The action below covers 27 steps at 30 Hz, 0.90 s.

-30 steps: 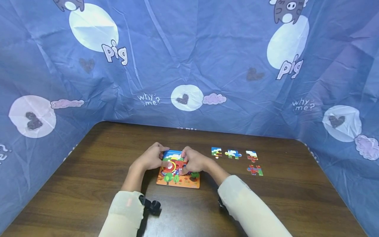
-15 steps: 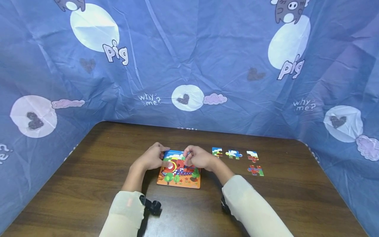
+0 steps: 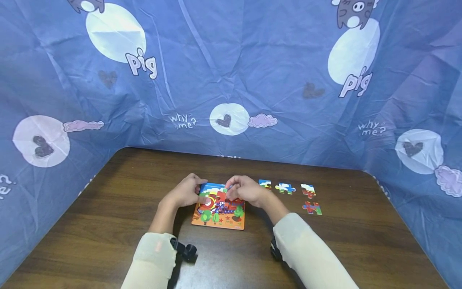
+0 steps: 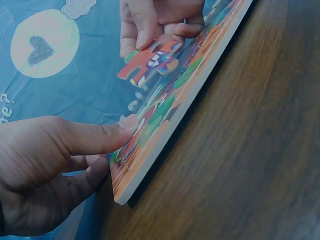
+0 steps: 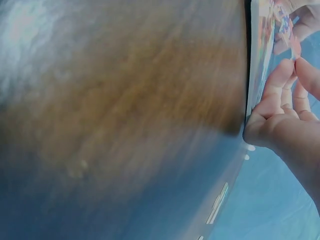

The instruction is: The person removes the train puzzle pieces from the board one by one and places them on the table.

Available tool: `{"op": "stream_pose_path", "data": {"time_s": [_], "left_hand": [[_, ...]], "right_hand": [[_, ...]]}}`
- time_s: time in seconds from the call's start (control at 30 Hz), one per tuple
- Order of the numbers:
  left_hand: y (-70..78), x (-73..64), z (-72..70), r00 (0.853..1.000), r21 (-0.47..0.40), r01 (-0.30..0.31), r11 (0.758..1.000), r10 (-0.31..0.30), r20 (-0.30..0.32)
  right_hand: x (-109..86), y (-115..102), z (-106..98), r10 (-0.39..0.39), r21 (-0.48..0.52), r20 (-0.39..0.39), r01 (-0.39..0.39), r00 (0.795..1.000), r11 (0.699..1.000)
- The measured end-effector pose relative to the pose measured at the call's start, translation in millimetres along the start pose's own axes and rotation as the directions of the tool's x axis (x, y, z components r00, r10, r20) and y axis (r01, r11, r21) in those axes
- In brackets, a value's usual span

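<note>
A colourful jigsaw puzzle board [image 3: 218, 222], orange along its front edge, lies on the table in the head view. My left hand [image 3: 183, 193] grips its left side, thumb on the top face and fingers at the edge, as the left wrist view also shows. Between thumb and finger, my right hand [image 3: 249, 190] pinches a mostly red puzzle piece [image 4: 147, 61] by one edge. That piece is tilted and raised over the board, apart from the left thumb. Part of the board's far right side is hidden behind the right hand.
Right of the board lie several loose pieces: a blue-and-white piece [image 3: 285, 188], a red-and-white piece [image 3: 308, 190], a red-and-green piece [image 3: 312, 208], and another piece [image 3: 265, 184] partly behind the right hand. A blue printed cloth [image 3: 231, 80] hangs behind the wooden table [image 3: 361, 224].
My right hand has drawn up and to the right from the middle of the board, its thumb and finger closing on the red piece. The left hand has stayed in place.
</note>
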<state>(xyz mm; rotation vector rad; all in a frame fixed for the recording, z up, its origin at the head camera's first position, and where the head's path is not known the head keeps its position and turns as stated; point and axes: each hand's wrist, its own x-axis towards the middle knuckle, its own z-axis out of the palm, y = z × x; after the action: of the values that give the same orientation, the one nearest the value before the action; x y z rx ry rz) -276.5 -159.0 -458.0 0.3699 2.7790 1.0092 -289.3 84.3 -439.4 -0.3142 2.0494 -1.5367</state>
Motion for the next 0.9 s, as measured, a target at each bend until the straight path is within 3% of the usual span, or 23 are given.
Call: {"op": "stream_pose_path", "data": {"time_s": [0.27,0.53,0.9], "left_hand": [[1.1,-0.4,-0.9,1.0,0.009,-0.001,1.0,0.001,0.005],[4.0,-1.7,-0.7,0.999,0.008,0.036,0.999,-0.036,0.005],[1.3,-1.3,-1.4,1.0,0.018,0.009,1.0,-0.009,0.006]], "right_hand": [[-2.1,1.5,-6.7,0.0,0.015,-0.021,0.001,1.0,1.0],[-6.4,4.3,-14.0,0.012,0.051,-0.064,-0.008,0.998,0.999],[-16.8,12.8,-34.5,0.043,0.065,-0.136,-0.034,0.99,0.997]]}}
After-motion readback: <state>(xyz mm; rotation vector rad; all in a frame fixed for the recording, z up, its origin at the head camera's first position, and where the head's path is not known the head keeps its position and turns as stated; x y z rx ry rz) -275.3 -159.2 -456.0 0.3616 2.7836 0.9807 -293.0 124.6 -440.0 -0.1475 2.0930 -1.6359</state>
